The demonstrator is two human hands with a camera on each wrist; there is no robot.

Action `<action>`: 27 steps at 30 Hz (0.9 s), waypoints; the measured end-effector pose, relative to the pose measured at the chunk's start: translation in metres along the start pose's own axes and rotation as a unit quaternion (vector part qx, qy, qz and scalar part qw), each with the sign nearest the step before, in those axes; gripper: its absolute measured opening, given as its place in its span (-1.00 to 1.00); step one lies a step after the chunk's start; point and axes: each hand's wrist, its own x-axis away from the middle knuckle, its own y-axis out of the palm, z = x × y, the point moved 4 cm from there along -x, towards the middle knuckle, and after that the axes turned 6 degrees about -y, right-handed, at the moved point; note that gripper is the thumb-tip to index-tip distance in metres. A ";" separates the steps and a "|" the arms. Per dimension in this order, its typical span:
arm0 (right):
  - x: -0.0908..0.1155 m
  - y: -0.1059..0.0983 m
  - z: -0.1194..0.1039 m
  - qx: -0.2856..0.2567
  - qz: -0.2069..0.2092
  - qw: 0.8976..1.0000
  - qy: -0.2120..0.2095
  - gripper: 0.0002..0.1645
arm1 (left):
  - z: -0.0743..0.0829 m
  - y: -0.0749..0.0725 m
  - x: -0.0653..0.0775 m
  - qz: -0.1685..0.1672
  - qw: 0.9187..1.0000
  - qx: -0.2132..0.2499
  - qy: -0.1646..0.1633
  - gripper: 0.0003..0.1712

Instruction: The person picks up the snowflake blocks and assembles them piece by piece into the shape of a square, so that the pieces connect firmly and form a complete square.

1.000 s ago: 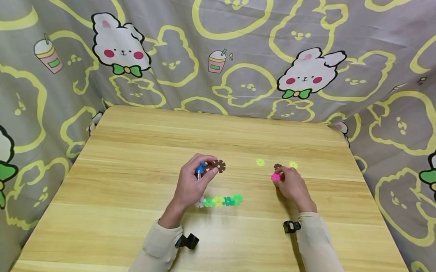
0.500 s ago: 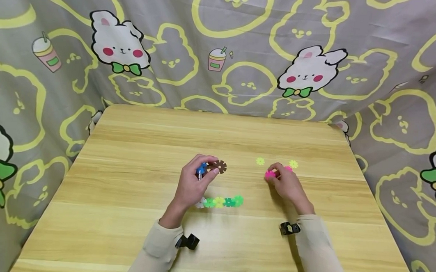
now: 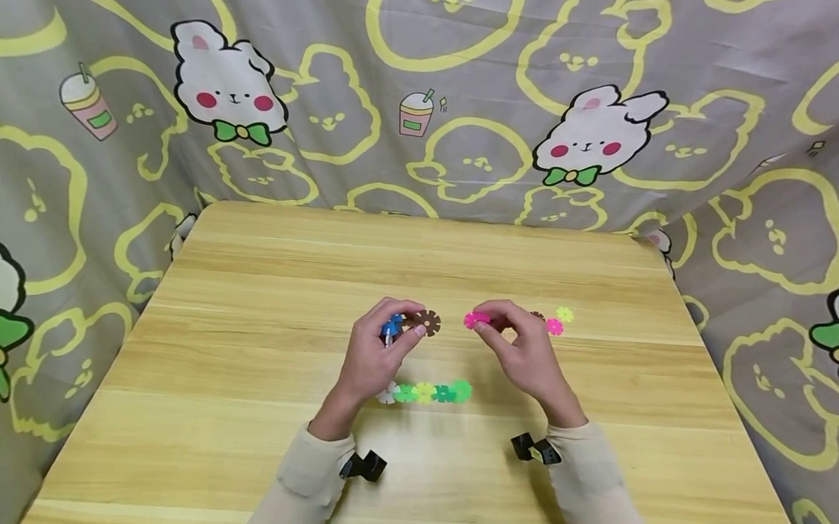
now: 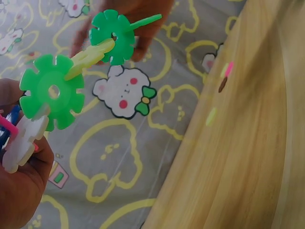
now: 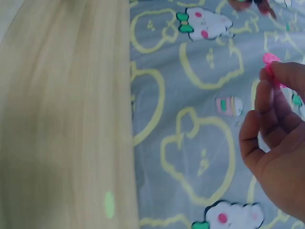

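My left hand (image 3: 379,347) pinches a brown notched plastic disc (image 3: 428,323) of the interlocking snowflake kind. It belongs to a chain of slotted-together discs; a blue disc (image 3: 391,325) shows by the palm. The chain's white disc (image 4: 25,145), light green disc (image 4: 52,92), yellow disc (image 4: 90,59) and darker green disc (image 4: 113,37) stand out in the left wrist view. From above, the chain's far end (image 3: 461,392) is bright green. Between thumb and fingers, my right hand (image 3: 529,351) holds a pink disc (image 3: 476,320), a small gap away from the brown one.
Loose on the wooden table (image 3: 284,271), beyond my right hand, lie a pink disc (image 3: 554,327), a yellow disc (image 3: 565,314) and a partly hidden brown disc (image 3: 538,316). A patterned curtain (image 3: 482,75) surrounds the table's back and sides.
My right hand has carried the pink disc leftward from the loose discs, close to the left hand. The left hand stays almost where it was, still holding the chain.
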 end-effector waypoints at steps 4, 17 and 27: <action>-0.003 0.006 -0.016 0.002 0.000 0.996 -0.087 -0.75 | 0.001 0.001 -0.001 -0.005 1.000 0.005 -0.002 -0.77; -0.005 0.014 -0.028 0.034 0.024 0.980 -0.193 -0.73 | 0.004 0.003 -0.002 -0.008 1.000 0.005 0.012 -0.78; -0.005 0.015 -0.036 0.090 0.077 0.961 -0.249 -0.80 | 0.003 0.004 -0.002 -0.020 1.000 -0.003 0.008 -0.79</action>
